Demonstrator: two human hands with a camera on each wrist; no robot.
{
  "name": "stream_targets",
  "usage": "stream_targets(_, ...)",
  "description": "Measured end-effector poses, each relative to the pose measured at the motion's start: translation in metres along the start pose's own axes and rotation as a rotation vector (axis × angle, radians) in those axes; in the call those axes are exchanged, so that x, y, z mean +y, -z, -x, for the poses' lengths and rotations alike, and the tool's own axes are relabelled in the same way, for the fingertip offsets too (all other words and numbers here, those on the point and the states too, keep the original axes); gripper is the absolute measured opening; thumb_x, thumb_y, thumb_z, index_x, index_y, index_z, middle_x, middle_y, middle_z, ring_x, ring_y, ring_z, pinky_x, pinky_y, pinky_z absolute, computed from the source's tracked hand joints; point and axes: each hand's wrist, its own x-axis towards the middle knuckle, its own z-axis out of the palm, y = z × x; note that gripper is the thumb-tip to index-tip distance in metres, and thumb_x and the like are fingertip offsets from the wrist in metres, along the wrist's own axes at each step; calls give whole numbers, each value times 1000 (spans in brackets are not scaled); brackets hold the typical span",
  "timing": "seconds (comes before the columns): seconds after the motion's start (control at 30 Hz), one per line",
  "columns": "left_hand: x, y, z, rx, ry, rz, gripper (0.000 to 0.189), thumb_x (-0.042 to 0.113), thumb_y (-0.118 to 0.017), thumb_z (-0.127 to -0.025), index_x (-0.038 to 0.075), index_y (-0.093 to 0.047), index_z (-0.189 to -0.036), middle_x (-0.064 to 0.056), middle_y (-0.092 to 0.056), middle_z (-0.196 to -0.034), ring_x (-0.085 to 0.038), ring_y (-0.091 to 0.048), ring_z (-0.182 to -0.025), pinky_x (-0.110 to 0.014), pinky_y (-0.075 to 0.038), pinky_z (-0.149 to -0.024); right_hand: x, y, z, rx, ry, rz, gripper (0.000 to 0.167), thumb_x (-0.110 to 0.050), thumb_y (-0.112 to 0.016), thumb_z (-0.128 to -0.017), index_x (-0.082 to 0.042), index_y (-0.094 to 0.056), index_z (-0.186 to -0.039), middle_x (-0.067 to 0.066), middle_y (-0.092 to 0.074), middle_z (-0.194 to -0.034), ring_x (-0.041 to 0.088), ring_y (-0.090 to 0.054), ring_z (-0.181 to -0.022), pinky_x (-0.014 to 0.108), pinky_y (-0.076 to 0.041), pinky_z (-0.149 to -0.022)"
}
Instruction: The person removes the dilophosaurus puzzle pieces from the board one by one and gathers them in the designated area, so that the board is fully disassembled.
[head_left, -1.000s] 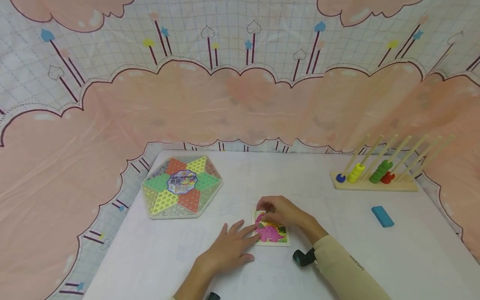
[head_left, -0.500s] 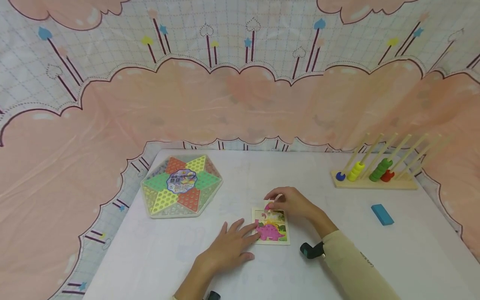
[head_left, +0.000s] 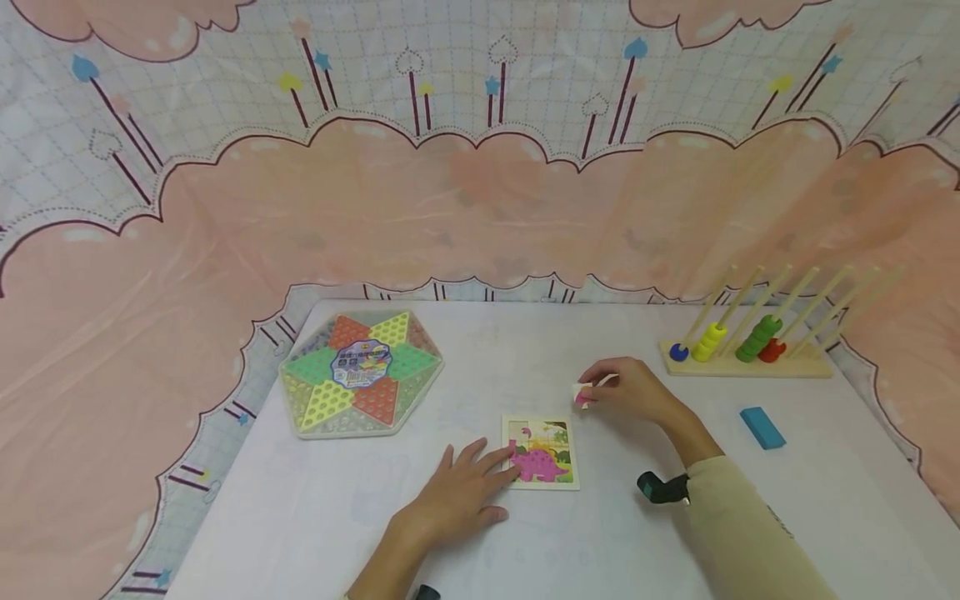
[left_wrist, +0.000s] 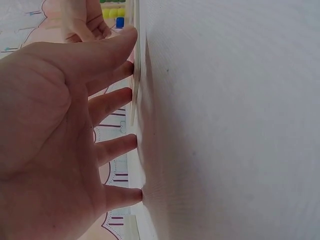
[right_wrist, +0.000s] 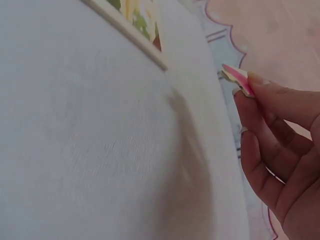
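Observation:
A small framed jigsaw puzzle [head_left: 542, 462] with a pink dinosaur lies flat on the white table. At its upper left a pale gap shows where the picture is interrupted. My left hand [head_left: 459, 492] rests with spread fingers, its fingertips touching the puzzle's left edge and the tabletop. Up and to the right of the frame, my right hand [head_left: 626, 392] pinches a puzzle piece [head_left: 581, 395], pink and white, between thumb and fingers. The right wrist view shows that puzzle piece [right_wrist: 237, 79] held above the table, apart from the frame.
A hexagonal Chinese checkers box [head_left: 363, 375] lies at the back left. On the back right stands a wooden peg rack [head_left: 750, 367] with coloured beads. A blue block [head_left: 762, 427] lies in front of the rack, right of my right hand.
My right hand has lifted the puzzle piece out from the upper left of the frame and carried it up and right. The left hand has stayed in place.

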Motion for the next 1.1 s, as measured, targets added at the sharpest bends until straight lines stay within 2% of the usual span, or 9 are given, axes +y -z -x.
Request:
stream_targets(0.3,-1,0,0,12,-11,-5,61,43,-68,-94,31,-51,-151,7,-38,-166,-35,-32,-154,-72,-30,-117,19,4,1,17,-86,40,19,-20,-77,-91,-9,-76,-106,9,-72,-101,20,-63,-93,24,-55,-75)
stream_targets(0.6,1,1,1,15,-11,-2,60,43,-68,-94,30,-52,-151,7,-38,-166,-35,-33,-154,-72,-30,-117,28,-2,1,10,-110,77,21,-22,-78,-90,-7,-77,-104,8,-73,-96,16,-60,-87,24,-50,-76)
stream_targets(0.9,-1,-1,0,18,-6,-9,62,44,-69,-93,32,-51,-151,8,-38,-166,-35,-32,-154,-72,-30,-117,28,-4,0,17,-91,122,21,-22,-79,-89,-6,-77,-102,7,-72,-93,17,-59,-85,27,-51,-78)
stream_targets(1.1,-1,-2,-1,10,-5,-13,62,44,-70,-93,32,-51,-151,8,-39,-165,-35,-33,-154,-72,-31,-117,29,-6,-1,21,-111,141,19,-20,-79,-89,-6,-77,-102,7,-73,-93,16,-60,-85,25,-52,-77)
